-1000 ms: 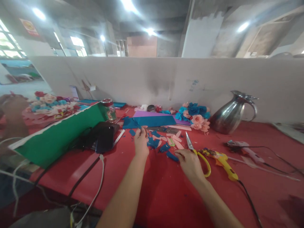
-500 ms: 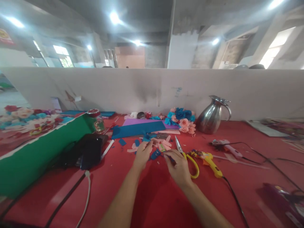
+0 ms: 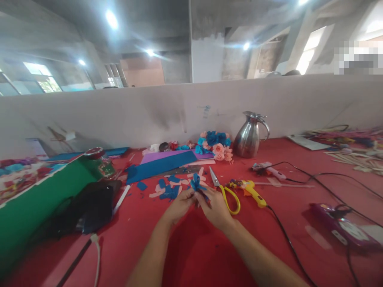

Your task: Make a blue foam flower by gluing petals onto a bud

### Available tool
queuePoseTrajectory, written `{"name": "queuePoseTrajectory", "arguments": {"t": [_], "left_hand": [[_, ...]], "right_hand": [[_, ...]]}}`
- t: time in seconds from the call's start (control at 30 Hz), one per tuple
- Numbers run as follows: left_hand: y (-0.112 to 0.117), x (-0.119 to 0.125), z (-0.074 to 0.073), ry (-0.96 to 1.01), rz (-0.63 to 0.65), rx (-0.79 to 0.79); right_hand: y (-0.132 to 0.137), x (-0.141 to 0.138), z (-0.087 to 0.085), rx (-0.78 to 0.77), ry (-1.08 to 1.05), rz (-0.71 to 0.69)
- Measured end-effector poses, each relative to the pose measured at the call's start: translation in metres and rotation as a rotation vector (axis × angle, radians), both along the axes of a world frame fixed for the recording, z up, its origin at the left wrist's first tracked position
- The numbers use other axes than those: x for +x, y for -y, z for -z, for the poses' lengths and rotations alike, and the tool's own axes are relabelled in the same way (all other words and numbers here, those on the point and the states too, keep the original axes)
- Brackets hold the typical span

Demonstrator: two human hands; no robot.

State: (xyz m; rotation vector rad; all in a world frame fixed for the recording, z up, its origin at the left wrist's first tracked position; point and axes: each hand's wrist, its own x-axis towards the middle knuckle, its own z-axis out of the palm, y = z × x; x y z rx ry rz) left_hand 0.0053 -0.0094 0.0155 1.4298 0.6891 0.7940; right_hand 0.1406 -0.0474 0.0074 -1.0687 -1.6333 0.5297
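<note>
Both hands meet over the red table [image 3: 203,247] and pinch one small blue paper flower [image 3: 196,183] between their fingertips. My left hand [image 3: 178,205] grips it from the left, my right hand [image 3: 214,207] from the right. Loose blue and pink paper scraps [image 3: 167,189] lie just beyond the hands. Yellow-handled scissors [image 3: 225,192] rest right of my right hand, and a yellow glue gun [image 3: 251,190] lies farther right with its cord trailing toward me.
Blue and purple paper sheets [image 3: 161,165] and a cluster of finished paper flowers [image 3: 216,144] lie at the back by a steel jug [image 3: 249,134]. A green sheet [image 3: 36,203] and black bag [image 3: 89,207] are at left. Cords, a second glue gun [image 3: 269,170] and a purple device [image 3: 344,225] sit at right.
The view swung right. My hands drew back from the scraps toward each other, and now both hold a blue paper flower between them.
</note>
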Motion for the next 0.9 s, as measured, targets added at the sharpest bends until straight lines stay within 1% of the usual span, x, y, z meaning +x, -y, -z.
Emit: {"name": "queuePoseTrajectory", "arguments": {"t": [0.03, 0.1, 0.17, 0.27, 0.33, 0.4, 0.47, 0.53, 0.6, 0.63, 0.67, 0.83, 0.9], "left_hand": [[0.000, 0.001, 0.000, -0.005, 0.003, 0.005], [-0.002, 0.002, 0.002, 0.005, -0.024, 0.023], [-0.007, 0.000, 0.003, 0.046, -0.112, 0.023], [-0.017, -0.010, 0.000, 0.177, -0.350, -0.005], [-0.024, -0.022, -0.004, 0.299, -0.513, 0.014], [-0.031, -0.035, -0.008, 0.402, -0.663, 0.032], [-0.036, -0.047, -0.010, 0.448, -0.845, 0.012], [-0.041, -0.057, -0.011, 0.453, -1.035, -0.006], [-0.044, -0.063, -0.009, 0.443, -1.167, -0.027], [-0.044, -0.065, -0.009, 0.437, -1.192, -0.042], [-0.045, -0.066, -0.008, 0.432, -1.188, -0.061], [-0.043, -0.064, -0.007, 0.370, -0.995, -0.152], [-0.042, -0.063, -0.007, 0.362, -0.973, -0.148]], "right_hand": [[0.000, 0.000, 0.000, 0.010, 0.048, 0.059], [0.000, 0.002, 0.002, 0.025, 0.060, 0.139], [-0.002, 0.005, 0.004, 0.038, 0.019, 0.174], [-0.004, 0.009, 0.005, 0.045, 0.046, 0.224], [-0.004, 0.010, 0.005, 0.016, 0.094, 0.252], [-0.003, 0.009, 0.005, -0.020, 0.135, 0.247], [-0.002, 0.008, 0.006, -0.051, 0.186, 0.229], [-0.001, 0.007, 0.007, -0.084, 0.254, 0.221], [-0.001, 0.007, 0.009, -0.125, 0.353, 0.223], [-0.001, 0.006, 0.011, -0.150, 0.408, 0.229], [-0.001, 0.006, 0.012, -0.177, 0.465, 0.238], [-0.001, -0.002, 0.020, -0.257, 0.701, 0.268], [0.000, -0.004, 0.021, -0.270, 0.750, 0.265]]}}
